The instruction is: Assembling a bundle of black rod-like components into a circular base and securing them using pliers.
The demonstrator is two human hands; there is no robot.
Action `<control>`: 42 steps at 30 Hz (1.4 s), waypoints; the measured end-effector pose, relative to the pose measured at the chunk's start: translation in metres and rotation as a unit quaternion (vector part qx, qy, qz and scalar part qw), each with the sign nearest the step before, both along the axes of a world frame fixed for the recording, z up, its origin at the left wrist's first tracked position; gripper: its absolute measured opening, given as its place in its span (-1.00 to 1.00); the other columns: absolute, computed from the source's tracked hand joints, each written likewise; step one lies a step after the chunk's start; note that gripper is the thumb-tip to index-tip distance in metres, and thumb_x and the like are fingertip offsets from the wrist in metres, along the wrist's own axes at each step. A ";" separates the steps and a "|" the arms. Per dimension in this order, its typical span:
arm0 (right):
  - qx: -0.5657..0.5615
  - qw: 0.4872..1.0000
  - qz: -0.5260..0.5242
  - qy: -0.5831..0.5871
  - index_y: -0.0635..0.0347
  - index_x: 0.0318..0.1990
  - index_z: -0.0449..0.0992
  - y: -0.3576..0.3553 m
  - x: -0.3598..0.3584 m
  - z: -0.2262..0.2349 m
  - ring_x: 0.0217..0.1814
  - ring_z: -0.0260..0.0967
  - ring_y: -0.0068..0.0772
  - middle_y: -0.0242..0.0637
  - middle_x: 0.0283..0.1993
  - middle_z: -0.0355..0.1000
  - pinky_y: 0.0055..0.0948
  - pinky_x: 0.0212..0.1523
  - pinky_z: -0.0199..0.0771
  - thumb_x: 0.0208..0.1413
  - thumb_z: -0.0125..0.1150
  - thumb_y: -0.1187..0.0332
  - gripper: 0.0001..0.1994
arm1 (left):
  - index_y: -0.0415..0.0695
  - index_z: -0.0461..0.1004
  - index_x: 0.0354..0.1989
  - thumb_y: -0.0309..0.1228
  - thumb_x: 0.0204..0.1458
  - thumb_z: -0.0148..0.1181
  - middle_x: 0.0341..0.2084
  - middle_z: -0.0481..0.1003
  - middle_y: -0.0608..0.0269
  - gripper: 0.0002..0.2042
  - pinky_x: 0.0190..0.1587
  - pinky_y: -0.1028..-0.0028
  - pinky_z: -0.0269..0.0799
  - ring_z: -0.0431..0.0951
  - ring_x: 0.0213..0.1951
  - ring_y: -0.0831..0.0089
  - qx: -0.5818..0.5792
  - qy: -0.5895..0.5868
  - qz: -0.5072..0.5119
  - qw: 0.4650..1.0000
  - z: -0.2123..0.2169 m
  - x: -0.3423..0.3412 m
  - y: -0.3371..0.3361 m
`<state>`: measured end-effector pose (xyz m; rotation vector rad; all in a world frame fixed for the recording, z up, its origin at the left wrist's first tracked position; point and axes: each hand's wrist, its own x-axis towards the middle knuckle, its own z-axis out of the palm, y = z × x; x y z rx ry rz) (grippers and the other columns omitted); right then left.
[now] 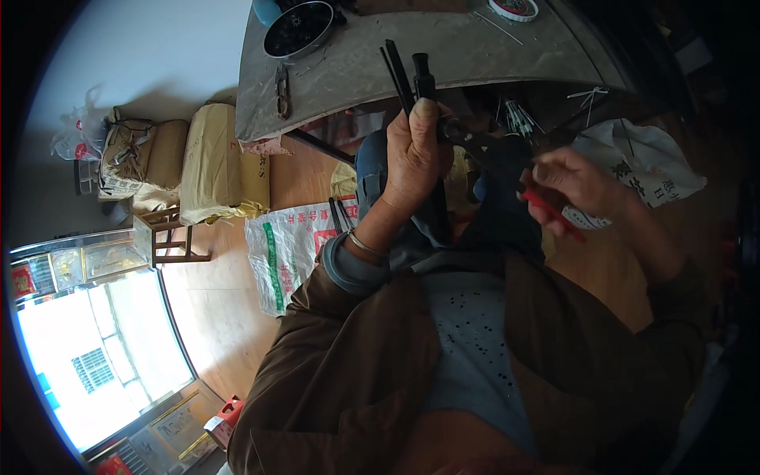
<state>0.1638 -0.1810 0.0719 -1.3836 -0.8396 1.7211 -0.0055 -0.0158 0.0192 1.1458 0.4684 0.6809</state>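
My left hand point(413, 150) is closed around a bundle of black rods point(400, 77), held upright over my lap. Beside the rods rises a thicker black tube with a flared end point(424, 75); the kind of article is not clear. My right hand point(571, 186) grips pliers by their red handles point(560, 215). Their dark jaws point(457, 132) reach the bundle just beside my left hand. Whether the jaws bite on a part, I cannot tell. My left fingers and the sleeve hide the lower part of the bundle.
Ahead stands a grey table point(356, 67) bearing a bowl of small black parts point(298, 30), a hand tool point(282, 91) and a white-rimmed round dish point(514, 8). White sacks point(277, 253) lie to either side. Thin metal rods point(518, 119) show beneath the table edge. Wrapped packages point(210, 154) rest near a wooden stool point(178, 237).
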 end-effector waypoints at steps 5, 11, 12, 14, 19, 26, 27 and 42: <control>0.000 0.963 0.074 0.260 0.21 -0.30 0.31 -0.006 0.014 -0.032 -0.78 0.30 -0.51 -0.35 -0.63 0.34 -0.58 -0.84 0.27 -0.04 0.34 -0.03 -0.51 | -0.20 0.38 -0.35 0.14 0.21 -0.22 -0.82 0.26 0.39 -0.44 -0.76 0.61 0.10 0.22 -0.81 0.65 0.060 0.022 -0.022 0.998 -0.002 0.005 -0.001; 0.228 0.819 0.013 -0.526 0.28 -0.21 0.39 0.011 -0.006 0.003 -0.42 0.39 -0.52 -0.34 -0.43 0.41 -0.48 -0.37 0.44 0.04 0.16 0.44 -0.82 | -0.22 0.38 -0.35 0.14 0.21 -0.24 -0.81 0.24 0.40 -0.43 -0.75 0.61 0.11 0.22 -0.80 0.65 0.078 0.020 -0.010 0.997 0.001 0.003 0.003; 0.256 0.796 0.009 -0.549 0.31 -0.20 0.40 0.009 -0.008 -0.002 -0.54 0.32 -0.54 -0.35 -0.45 0.41 -0.47 -0.46 0.43 0.16 0.08 0.41 -0.85 | -0.21 0.37 -0.35 0.15 0.21 -0.25 -0.81 0.23 0.40 -0.42 -0.75 0.60 0.11 0.21 -0.80 0.65 0.057 0.025 -0.022 0.998 0.001 0.004 0.003; 0.083 0.935 0.014 -0.344 0.33 -0.16 0.40 0.006 -0.019 0.002 -0.58 0.32 -0.53 -0.31 -0.45 0.42 -0.47 -0.48 0.43 0.19 0.06 0.37 -0.81 | -0.21 0.37 -0.35 0.16 0.20 -0.26 -0.81 0.21 0.40 -0.41 -0.74 0.60 0.11 0.20 -0.80 0.65 0.036 0.031 -0.042 0.998 0.002 0.005 0.003; -0.099 0.994 0.034 -0.042 0.34 -0.16 0.35 0.013 -0.012 0.024 -0.64 0.30 -0.59 -0.34 -0.56 0.33 -0.55 -0.58 0.41 0.29 -0.04 0.21 -0.70 | -0.22 0.36 -0.34 0.21 0.19 -0.32 -0.81 0.18 0.42 -0.37 -0.74 0.60 0.08 0.15 -0.80 0.65 0.045 0.029 -0.098 0.994 0.003 0.006 0.006; -0.120 0.987 0.059 -0.091 0.31 -0.25 0.32 0.010 -0.013 0.026 -0.67 0.24 -0.63 -0.41 -0.60 0.24 -0.57 -0.64 0.34 0.30 -0.08 0.10 -0.64 | -0.21 0.36 -0.33 0.21 0.19 -0.32 -0.81 0.17 0.42 -0.37 -0.73 0.61 0.05 0.13 -0.79 0.66 0.038 0.008 -0.118 0.992 0.003 0.006 0.004; -0.108 0.991 0.040 -0.074 0.28 -0.30 0.31 0.006 -0.014 0.013 -0.68 0.19 -0.65 -0.43 -0.62 0.21 -0.58 -0.66 0.30 0.30 -0.10 0.06 -0.61 | -0.19 0.37 -0.36 0.17 0.20 -0.28 -0.79 0.22 0.41 -0.41 -0.73 0.62 0.07 0.18 -0.79 0.66 0.006 0.003 -0.129 0.992 0.003 0.008 0.004; -0.159 0.986 0.033 -0.045 0.21 -0.38 0.26 0.006 -0.013 0.037 -0.71 0.08 -0.70 -0.50 -0.67 0.13 -0.61 -0.70 0.20 0.27 -0.02 0.06 -0.63 | -0.21 0.40 -0.34 0.17 0.19 -0.25 -0.78 0.32 0.35 -0.40 -0.73 0.60 0.12 0.25 -0.80 0.64 0.000 -0.005 -0.144 0.990 0.005 0.010 0.003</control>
